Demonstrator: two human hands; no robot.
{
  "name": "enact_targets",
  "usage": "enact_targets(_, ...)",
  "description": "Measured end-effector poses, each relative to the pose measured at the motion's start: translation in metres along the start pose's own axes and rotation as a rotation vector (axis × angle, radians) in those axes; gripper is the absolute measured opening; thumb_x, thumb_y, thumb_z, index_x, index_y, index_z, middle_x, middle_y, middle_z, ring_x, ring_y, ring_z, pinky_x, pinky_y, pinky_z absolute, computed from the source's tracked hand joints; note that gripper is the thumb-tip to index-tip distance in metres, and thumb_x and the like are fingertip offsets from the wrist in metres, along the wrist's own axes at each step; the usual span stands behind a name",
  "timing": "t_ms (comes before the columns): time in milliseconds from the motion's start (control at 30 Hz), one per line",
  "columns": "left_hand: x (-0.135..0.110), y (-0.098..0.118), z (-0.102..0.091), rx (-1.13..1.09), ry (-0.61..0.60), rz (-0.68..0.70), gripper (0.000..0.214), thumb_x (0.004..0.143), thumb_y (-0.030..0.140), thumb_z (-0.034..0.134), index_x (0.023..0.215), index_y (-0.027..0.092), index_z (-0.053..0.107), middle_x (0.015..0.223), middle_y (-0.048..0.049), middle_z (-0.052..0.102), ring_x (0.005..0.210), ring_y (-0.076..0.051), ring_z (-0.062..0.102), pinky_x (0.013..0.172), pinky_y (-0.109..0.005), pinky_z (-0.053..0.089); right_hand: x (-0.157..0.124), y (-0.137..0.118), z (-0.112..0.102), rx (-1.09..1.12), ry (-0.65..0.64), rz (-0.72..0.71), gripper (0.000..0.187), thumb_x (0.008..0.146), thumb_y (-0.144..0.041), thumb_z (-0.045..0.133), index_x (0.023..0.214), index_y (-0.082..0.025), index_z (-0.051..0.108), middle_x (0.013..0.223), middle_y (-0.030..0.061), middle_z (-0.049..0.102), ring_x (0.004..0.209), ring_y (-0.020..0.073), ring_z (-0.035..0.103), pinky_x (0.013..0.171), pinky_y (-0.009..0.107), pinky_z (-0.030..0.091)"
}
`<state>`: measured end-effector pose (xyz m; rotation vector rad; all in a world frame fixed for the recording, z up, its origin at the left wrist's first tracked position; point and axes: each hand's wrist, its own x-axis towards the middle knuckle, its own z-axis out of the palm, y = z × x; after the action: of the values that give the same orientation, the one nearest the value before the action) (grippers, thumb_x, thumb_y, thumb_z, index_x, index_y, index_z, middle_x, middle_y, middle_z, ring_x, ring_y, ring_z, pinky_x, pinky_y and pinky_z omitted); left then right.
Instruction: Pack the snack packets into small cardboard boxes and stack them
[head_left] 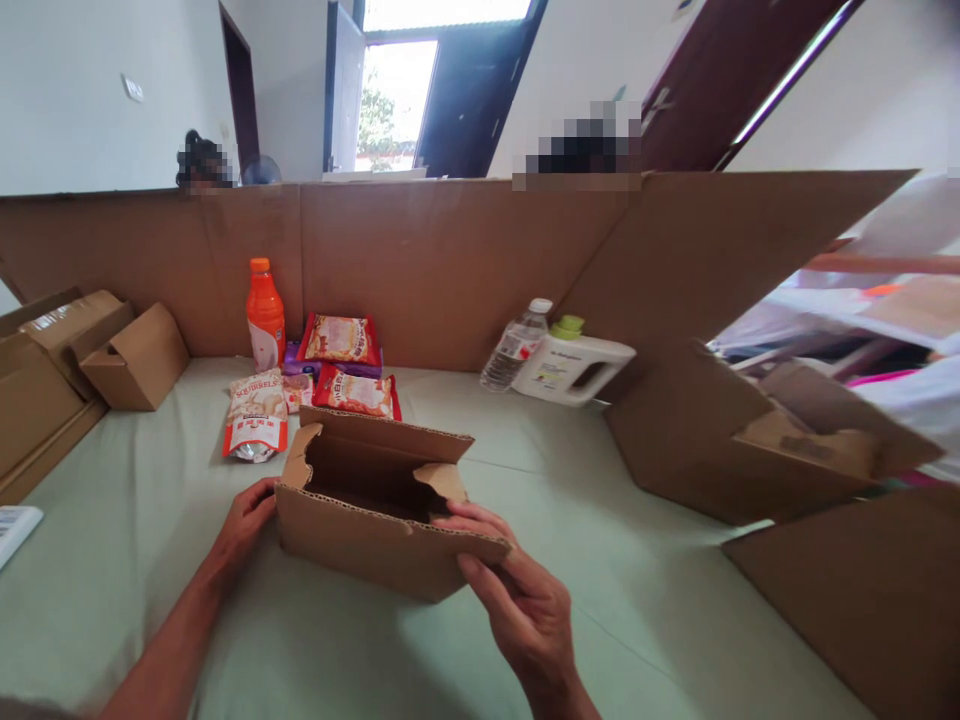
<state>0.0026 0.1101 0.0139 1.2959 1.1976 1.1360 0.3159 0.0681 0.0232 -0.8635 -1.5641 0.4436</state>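
A small open cardboard box (pixel 360 540) stands on the pale green table (pixel 637 600) right in front of me, its top flaps up. My left hand (pixel 244 520) grips the box's left end, fingers wrapped round the corner. My right hand (pixel 517 600) holds the right end, thumb and fingers pinching the near wall and a side flap. Just behind the box lie snack packets: a white and red one (pixel 256 415) and two red ones (pixel 357 392) (pixel 339 338). An orange drink bottle (pixel 265 316) stands behind them.
A clear water bottle (pixel 516 346) and a white detergent jug (pixel 571 366) lie at the back. Cardboard boxes sit at left (pixel 135 358) and right (pixel 757 440). A tall cardboard wall (pixel 450 260) rings the table. A white paper (pixel 15 528) lies at the left edge.
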Motion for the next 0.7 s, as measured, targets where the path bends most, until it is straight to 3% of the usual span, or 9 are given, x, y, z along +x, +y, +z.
enact_targets(700,-0.003,0.0023,0.0018,-0.022,0.016,-0.022,0.044,0.084,0.05,0.066,0.111,0.016,0.074,0.109,-0.0068,0.077,0.104,-0.029,0.066,0.089,-0.034,0.049,0.0041,-0.0088,-0.0035,-0.022,-0.028,0.01,0.024,0.094,-0.02,0.06,0.11,-0.028,0.076,0.111,0.0073,0.076,0.115,0.0271,0.066,0.097,0.043,0.056)
